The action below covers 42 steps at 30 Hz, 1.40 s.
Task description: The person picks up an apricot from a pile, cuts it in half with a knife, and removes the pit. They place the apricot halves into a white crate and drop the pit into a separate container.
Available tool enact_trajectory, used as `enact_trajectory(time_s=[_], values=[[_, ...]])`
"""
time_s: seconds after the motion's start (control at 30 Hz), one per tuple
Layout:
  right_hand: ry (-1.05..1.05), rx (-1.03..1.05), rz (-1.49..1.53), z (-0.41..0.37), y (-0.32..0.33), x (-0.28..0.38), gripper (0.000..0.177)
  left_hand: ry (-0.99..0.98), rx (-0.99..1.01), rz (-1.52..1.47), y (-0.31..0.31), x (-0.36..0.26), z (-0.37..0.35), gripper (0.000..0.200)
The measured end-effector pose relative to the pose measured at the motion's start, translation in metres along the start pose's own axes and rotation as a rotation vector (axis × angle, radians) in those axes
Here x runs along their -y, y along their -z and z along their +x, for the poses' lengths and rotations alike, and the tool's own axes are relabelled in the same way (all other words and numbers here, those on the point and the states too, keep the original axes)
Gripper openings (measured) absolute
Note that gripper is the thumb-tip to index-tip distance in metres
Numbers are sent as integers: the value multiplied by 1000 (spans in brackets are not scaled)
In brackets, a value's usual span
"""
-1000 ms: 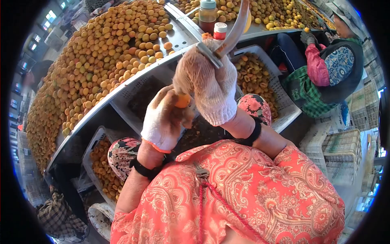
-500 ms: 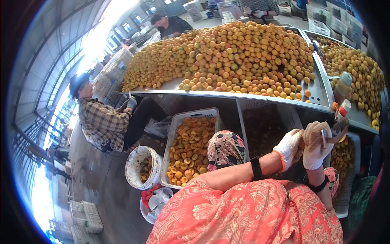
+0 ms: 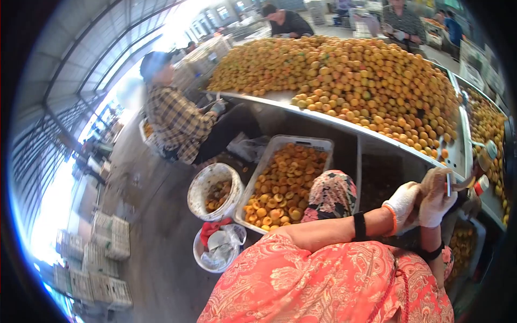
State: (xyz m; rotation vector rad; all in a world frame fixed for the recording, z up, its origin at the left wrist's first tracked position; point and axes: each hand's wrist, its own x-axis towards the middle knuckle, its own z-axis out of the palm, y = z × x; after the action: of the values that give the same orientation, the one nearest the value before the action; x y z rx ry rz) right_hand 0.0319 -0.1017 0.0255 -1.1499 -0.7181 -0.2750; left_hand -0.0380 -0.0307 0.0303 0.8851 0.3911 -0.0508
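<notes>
My left hand [image 3: 404,205], in a white glove with an orange cuff, is closed with its fingers curled against my right hand. What it holds is hidden, and I cannot tell what it is. My right hand [image 3: 435,202], in a soiled white glove, is closed around a thin metal blade [image 3: 448,184] that stands up from its fingers. Both hands are together before the table's metal edge, right of my knee. Beyond them is a heap of whole apricots [image 3: 377,81].
A crate of apricot halves [image 3: 283,188] stands left of my knee, beside a white bucket [image 3: 232,202] and a smaller tub [image 3: 240,253] holding plastic bags. A seated person in a checked shirt [image 3: 180,121] is at left. A red-capped bottle [image 3: 481,185] is near my right hand.
The view has swung left, so the table, crate and buckets appear farther right. My hands stay together, the right one still gripping the blade.
</notes>
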Motion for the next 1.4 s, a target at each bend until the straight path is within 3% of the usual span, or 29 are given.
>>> enact_trajectory(time_s=[0.03,0.13,0.3,0.4,0.5,0.57,0.63,0.7,0.73,0.77,0.8,0.83,0.9,0.93,1.03,1.13,1.2,1.23,1.3,1.33,1.4], values=[[-17,-36,73,1,-10,6,35,-2,28,2,3,-4,-3,18],[-78,121,274,7,-13,4,24,-73,-46,-84,9,-8,-9,23],[-132,68,248,3,-36,17,23,-242,-1,2,27,-5,-4,23],[-113,178,243,-1,-39,19,21,-308,37,34,32,-9,-14,22],[22,128,-83,-9,-49,28,18,-359,42,141,39,-11,-19,21],[-49,164,-30,-9,-48,28,16,-397,41,211,44,-11,-22,20],[-125,203,24,-9,-49,21,15,-578,15,385,49,-9,-24,18],[-76,88,-109,-12,-44,4,12,-688,19,512,59,-7,-20,20],[-72,31,-32,-22,-51,-3,15,-722,19,600,62,-12,-32,23],[-19,137,-184,-20,-49,9,12,-541,60,494,57,-19,-50,25],[-19,82,-48,-15,-59,25,9,-610,-32,710,52,-26,-60,26],[38,109,-324,-6,-58,51,8,-712,-36,720,65,-10,-37,25],[-129,27,-70,-2,-64,63,16,-370,-3,417,44,-26,-63,28],[-246,9,111,-2,-61,65,19,-340,74,343,43,-28,-64,31],[-230,-77,125,1,-56,69,21,-277,153,152,43,-21,-55,38],[-272,-33,117,2,-46,71,19,-236,198,119,45,-25,-52,39],[-272,-81,358,7,-41,74,16,-377,180,260,44,-31,-53,38],[-367,-89,343,10,-36,89,19,-420,192,221,49,-38,-51,37],[-400,55,391,11,-21,93,21,-494,228,136,52,-52,-56,43],[-531,141,489,8,-12,88,20,-504,231,110,50,-57,-63,45],[-424,185,174,-2,-17,104,19,-606,248,166,51,-61,-65,50]])
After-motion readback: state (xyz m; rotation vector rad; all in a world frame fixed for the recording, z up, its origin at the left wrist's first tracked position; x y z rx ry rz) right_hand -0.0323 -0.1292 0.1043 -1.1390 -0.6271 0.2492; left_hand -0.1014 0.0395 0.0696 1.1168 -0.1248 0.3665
